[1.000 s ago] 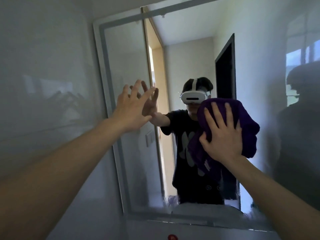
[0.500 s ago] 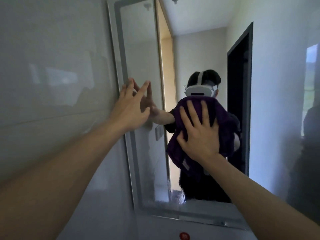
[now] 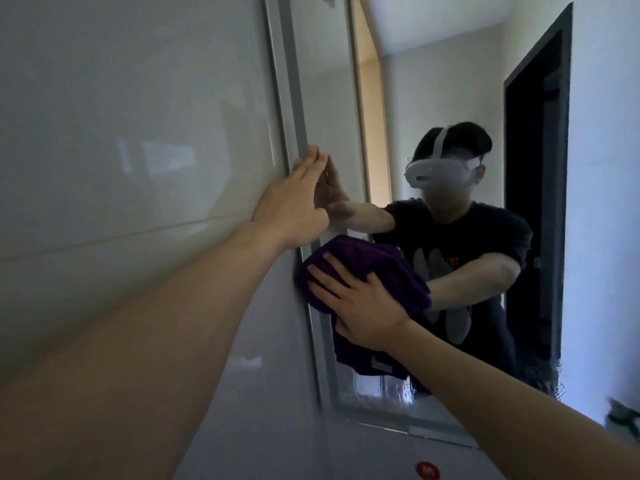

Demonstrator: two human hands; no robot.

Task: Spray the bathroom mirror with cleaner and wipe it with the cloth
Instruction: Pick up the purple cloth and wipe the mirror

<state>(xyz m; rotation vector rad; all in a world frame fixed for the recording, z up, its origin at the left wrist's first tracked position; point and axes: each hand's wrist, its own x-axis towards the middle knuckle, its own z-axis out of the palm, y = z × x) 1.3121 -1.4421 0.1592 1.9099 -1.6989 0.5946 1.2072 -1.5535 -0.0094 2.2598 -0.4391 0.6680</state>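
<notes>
The left hand (image 3: pixel 294 206) lies flat against the left edge of the mirror (image 3: pixel 433 81). Its fingers (image 3: pixel 311 161) are straight and close together, with the tips on the glass beside the grey frame (image 3: pixel 287 81). Just below, the right hand (image 3: pixel 363 303) presses the purple cloth (image 3: pixel 391 268) to the glass with fingers straight and spread. The palm hides the cloth's middle. The mirror's top and right side are cut off. A blurred green thing (image 3: pixel 623 415) at the lower right cannot be made out.
</notes>
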